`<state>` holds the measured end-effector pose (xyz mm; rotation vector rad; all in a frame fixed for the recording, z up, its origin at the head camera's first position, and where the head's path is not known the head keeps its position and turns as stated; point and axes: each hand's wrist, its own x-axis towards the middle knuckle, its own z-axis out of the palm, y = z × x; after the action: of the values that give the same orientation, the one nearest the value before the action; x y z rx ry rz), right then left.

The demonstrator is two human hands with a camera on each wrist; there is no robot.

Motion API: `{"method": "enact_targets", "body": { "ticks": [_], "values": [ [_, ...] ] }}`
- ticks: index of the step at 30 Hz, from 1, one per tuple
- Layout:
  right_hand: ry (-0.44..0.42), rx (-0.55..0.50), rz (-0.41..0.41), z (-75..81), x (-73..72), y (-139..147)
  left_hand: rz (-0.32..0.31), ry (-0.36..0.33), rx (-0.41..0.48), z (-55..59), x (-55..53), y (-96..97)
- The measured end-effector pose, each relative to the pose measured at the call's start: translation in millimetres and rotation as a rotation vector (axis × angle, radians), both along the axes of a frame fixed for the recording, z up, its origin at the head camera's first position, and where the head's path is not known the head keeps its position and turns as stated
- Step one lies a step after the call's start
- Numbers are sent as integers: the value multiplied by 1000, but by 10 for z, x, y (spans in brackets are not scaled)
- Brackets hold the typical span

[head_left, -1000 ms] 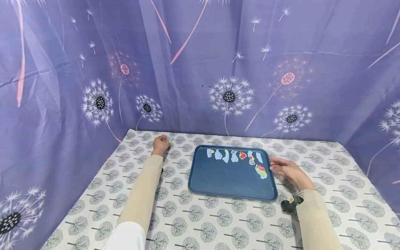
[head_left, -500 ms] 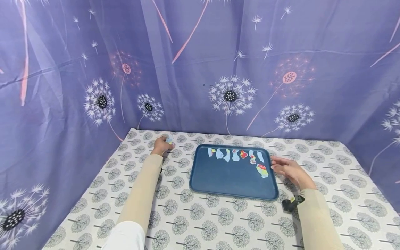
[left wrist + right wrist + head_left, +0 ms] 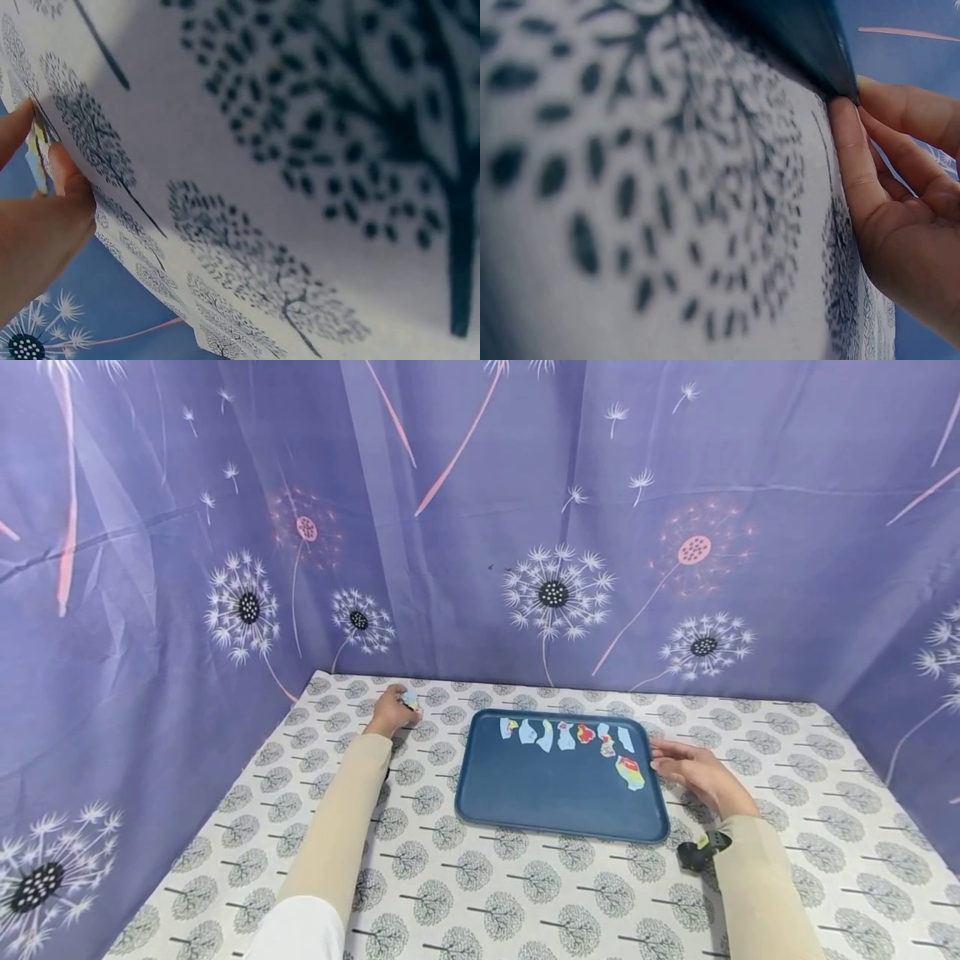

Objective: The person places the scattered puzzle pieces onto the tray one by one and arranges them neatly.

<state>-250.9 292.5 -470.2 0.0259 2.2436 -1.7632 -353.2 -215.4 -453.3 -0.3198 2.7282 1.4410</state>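
Note:
My left hand [image 3: 393,713], at the far left of the table, pinches a small light-blue and yellow paper piece [image 3: 409,700] between thumb and fingers. In the left wrist view the piece [image 3: 36,161] shows edge-on, partly hidden behind the fingertips. A dark blue tray [image 3: 555,802] lies between the hands. Along its far side runs a row of irregular light-blue paper pieces with red and yellow print [image 3: 566,737], and a larger one [image 3: 630,772] sits below the row at the right. Fingertips of my right hand [image 3: 697,772] touch the tray's right rim, the fingers fairly straight.
A white tablecloth [image 3: 510,914] with grey tree prints covers the table. Behind it and to the sides hangs a purple curtain [image 3: 465,593] with dandelion prints. A black wrist camera [image 3: 697,853] sits on the right wrist, close to the tray's near right corner.
The left hand has shifted slightly right with the paper piece, which has turned in its fingers. The right hand and the tray keep their places.

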Motion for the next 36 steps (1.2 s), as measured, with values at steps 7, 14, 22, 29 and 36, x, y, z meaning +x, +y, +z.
{"method": "enact_targets", "body": {
  "ticks": [7,14,22,29,36],
  "values": [
    [-17,-11,-4,-30,-4,-23,15,107,38,-42,67,23],
    [-23,-21,-20,-17,-7,-30,32,137,152,-24,70,54],
    [-24,-9,-13,-17,-22,-11,80,91,390,85,85,195],
    [-24,-10,-14,4,-19,-3,103,56,559,182,145,405],
    [-37,35,-15,6,-15,-7,77,46,622,257,258,634]
  ]
}}
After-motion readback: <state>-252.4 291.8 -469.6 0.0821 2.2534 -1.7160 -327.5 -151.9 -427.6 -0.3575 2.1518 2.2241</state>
